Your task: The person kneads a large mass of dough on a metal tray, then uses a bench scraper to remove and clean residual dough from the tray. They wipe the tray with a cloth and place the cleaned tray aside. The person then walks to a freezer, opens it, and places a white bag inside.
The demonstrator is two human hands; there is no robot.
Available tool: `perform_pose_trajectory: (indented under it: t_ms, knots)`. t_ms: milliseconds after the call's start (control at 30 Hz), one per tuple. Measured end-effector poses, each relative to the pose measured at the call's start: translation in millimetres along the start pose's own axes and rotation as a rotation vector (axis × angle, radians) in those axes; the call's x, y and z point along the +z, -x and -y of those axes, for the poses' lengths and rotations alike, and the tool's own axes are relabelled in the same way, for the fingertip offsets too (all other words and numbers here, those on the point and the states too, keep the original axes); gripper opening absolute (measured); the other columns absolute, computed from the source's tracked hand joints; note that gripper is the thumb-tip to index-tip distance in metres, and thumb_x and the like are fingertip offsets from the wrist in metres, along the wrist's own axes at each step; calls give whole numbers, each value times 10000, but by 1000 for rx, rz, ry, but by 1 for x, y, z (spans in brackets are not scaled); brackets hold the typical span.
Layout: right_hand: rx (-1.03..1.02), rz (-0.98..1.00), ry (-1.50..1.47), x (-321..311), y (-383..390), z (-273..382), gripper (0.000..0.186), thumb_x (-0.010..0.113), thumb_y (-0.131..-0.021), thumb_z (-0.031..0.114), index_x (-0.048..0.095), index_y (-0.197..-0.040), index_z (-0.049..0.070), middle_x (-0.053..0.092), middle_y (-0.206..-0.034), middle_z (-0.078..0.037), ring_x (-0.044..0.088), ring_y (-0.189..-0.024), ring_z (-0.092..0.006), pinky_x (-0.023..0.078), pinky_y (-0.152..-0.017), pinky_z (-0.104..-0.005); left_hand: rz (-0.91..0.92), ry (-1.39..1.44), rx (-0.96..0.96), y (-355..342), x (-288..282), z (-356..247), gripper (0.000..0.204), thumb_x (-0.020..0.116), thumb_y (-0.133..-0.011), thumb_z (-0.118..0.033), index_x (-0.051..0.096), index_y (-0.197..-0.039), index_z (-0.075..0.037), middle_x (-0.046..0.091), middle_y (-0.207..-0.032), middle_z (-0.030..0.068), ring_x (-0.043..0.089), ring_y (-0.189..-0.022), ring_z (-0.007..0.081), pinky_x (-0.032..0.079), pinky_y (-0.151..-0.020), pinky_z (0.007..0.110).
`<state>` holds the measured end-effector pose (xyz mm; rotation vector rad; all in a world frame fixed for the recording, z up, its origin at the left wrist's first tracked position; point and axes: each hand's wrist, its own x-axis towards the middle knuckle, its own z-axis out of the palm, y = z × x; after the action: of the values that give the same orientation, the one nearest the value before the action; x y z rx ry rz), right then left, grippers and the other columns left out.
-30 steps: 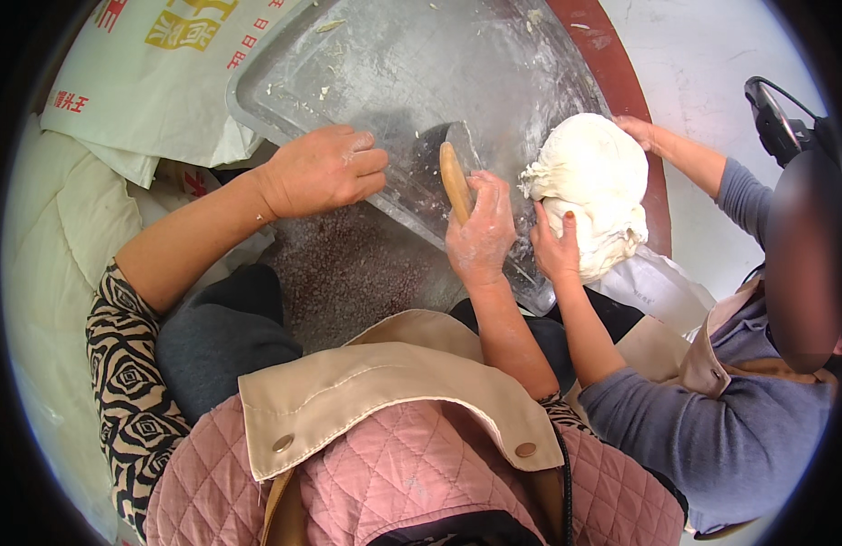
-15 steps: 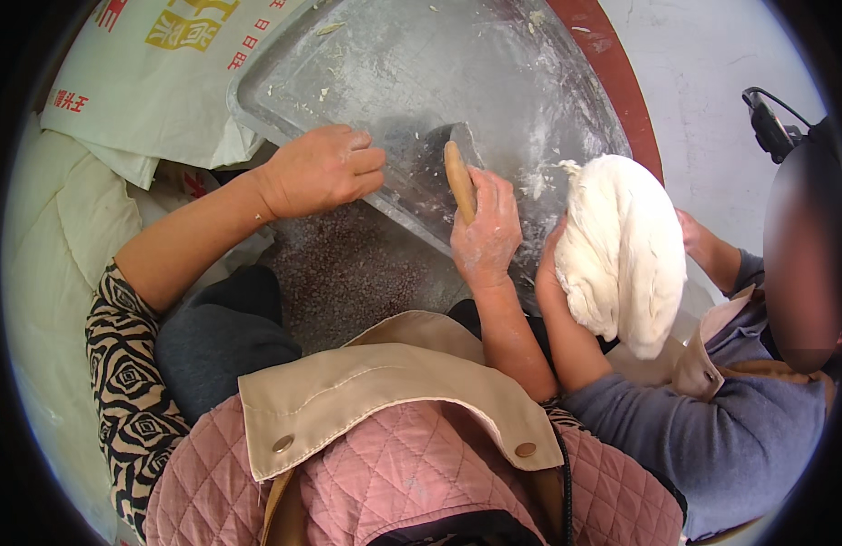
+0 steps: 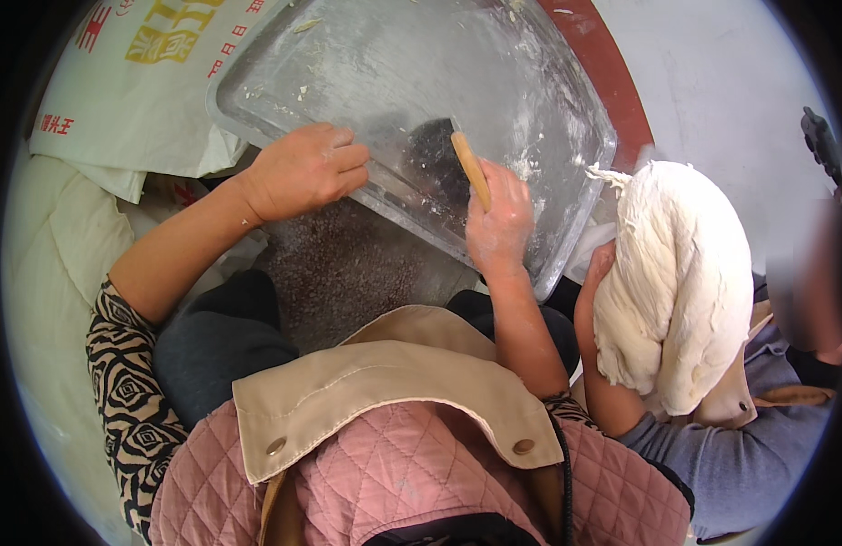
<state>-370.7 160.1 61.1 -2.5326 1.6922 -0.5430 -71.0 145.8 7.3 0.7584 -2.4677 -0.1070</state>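
Observation:
A metal tray (image 3: 312, 64) dusted with flour and dough bits lies in front of me. My left hand (image 3: 316, 168) is closed at its near left rim, with the fingertips hidden. My right hand (image 3: 503, 218) grips the wooden handle of a scraper (image 3: 471, 168); its dark blade rests on the tray. To the right, a large pale lump of dough (image 3: 676, 282) is off the tray, held by a co-worker whose hand (image 3: 598, 264) shows beside it.
A white printed sack (image 3: 121, 91) and a pale padded cloth (image 3: 57, 273) lie at my left. A red rim (image 3: 621, 91) borders a pale surface (image 3: 712, 73) beyond the tray. A speckled floor (image 3: 330, 282) shows below. The co-worker's grey sleeve (image 3: 730, 464) is close at my right.
The co-worker has lifted the dough off the tray and moved it right and toward the lower edge. My right hand and scraper have shifted slightly right. The view has shifted a little.

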Motion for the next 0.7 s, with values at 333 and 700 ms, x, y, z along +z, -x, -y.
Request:
perform_pose_trajectory:
  t_ms: [333,700]
  knots:
    - [235,98,304,1,14,-48,290,616,-830,-40,615,-1094,80,652,-1060,-102,607,-974,-365,495,-827,-492,-9,-1,-2,-1,-1,-1,135,637,-729,-173,519,-724,-108,482,-834,49,558,-804,229,490,-676,368]
    - [14,36,130,-1,38,-8,410,633,-754,-63,631,-1131,98,682,-1127,-104,610,-977,-355,518,-836,-464,2,-28,-12,3,0,1,130,633,-738,-167,515,-713,-117,487,-826,43,568,-809,227,502,-685,370]
